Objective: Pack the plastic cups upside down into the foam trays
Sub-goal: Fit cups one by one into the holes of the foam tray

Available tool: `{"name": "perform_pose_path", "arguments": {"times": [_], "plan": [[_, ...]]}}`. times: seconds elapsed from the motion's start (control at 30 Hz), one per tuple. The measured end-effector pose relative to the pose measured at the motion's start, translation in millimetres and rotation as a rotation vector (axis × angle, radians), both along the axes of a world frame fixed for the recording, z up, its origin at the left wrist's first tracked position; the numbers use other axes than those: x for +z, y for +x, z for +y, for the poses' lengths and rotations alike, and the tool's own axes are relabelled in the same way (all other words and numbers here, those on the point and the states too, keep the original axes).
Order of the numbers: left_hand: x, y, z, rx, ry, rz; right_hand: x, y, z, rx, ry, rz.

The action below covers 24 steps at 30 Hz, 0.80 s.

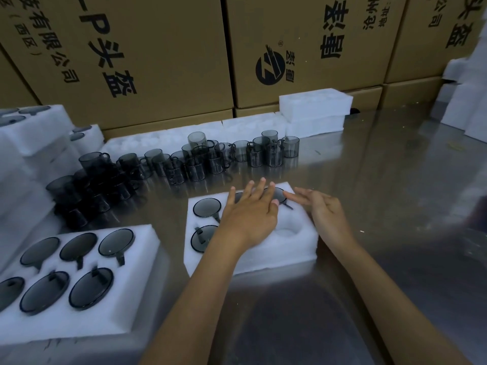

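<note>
Over the foam tray (pixel 290 248) in the middle of the steel surface (pixel 382 180), both hands lay with fingers straight and spread, gripping nothing. The left hand (pixel 249 217) was stretched flat, palm down, across the tray's middle, its fingertips (pixel 262 180) reaching over the far row of pockets and covering the middle cup there. The right hand (pixel 322 209) hovered at the tray's right edge, fingers loosely extended, its forefinger tip just beside or touching the rim of the far-right cup (pixel 279 196); which of the two I could not tell.

That tray held cups upside down, flat bases up: one at far left (pixel 207 207), one at near left (pixel 203 238), the far-right one, and one hidden under the left hand. The near-right pocket (pixel 288 231) showed only white foam. The far cups' handles pointed toward the person, the near-left cup's handle pointed away.

To the left sat a filled tray (pixel 137 306) with six inverted cups in two rows, handles meeting in the middle. Behind the trays a cluster of loose smoky cups (pixel 200 159) stood on the surface, some stacked. Beyond them lay more white foam trays (pixel 313 104), backed by printed cardboard boxes (pixel 158 48).
</note>
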State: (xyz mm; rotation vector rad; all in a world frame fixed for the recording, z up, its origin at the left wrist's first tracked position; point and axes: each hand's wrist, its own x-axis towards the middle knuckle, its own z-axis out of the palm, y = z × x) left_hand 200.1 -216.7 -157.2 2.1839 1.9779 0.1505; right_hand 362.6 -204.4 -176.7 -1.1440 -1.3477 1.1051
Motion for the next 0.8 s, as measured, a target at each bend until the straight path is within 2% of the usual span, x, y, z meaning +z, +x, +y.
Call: {"name": "perform_pose_path", "arguments": {"times": [0.13, 0.23, 0.33, 0.4, 0.43, 0.5, 0.6, 0.7, 0.8], "plan": [[0, -1, -1, -0.007, 0.025, -0.019, 0, 4, 4, 0.051, -0.135, 0.111], [7, -6, 6, -0.01, 0.048, -0.05, -2, 4, 10, 0.071, -0.117, 0.115], [26, -23, 25, 0.014, 0.0, -0.276, -7, 3, 18, 0.084, -0.121, 0.153], [40, -47, 46, 0.088, 0.056, -0.404, -9, 2, 25, 0.071, -0.11, 0.165], [46, -61, 58, 0.162, 0.126, -0.371, -10, 1, 28, 0.054, -0.1, 0.18], [53, -88, 79, 0.36, 0.247, -0.193, -11, 0, 34, 0.005, -0.088, 0.193], [47, -120, 98, 0.556, 0.232, 0.018, -16, -1, 37, -0.04, -0.083, 0.17], [33, -135, 103, 0.553, 0.163, 0.055, -18, -1, 35, -0.037, -0.083, 0.145], [22, -137, 98, 0.492, 0.234, 0.019, -15, -2, 30, -0.03, -0.081, 0.131]]}}
